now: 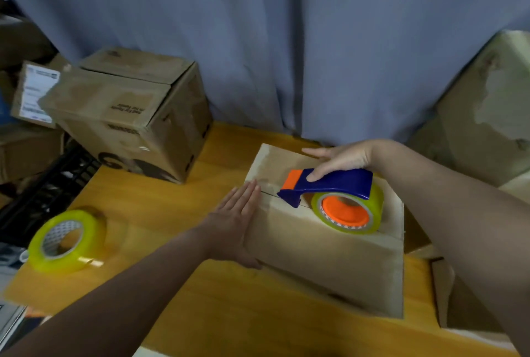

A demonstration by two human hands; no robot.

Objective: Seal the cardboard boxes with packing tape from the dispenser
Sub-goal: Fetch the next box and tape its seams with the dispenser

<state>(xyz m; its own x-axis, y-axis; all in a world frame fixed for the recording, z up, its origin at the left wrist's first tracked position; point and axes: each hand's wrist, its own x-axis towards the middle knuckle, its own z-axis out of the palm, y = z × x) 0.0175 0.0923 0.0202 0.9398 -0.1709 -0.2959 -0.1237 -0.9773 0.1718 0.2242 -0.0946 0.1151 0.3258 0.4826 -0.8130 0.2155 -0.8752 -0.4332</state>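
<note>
The brown cardboard box (324,236) sat on the yellow wooden table (160,199) as your right hand (341,160) gripped the blue-and-orange tape dispenser (335,199) over its top seam; your left hand (238,222), fingers flat, pressed its side. A spare yellow tape roll (67,240) lay well apart.

Head-worn view, forward and down, close over the table (160,213).
</note>
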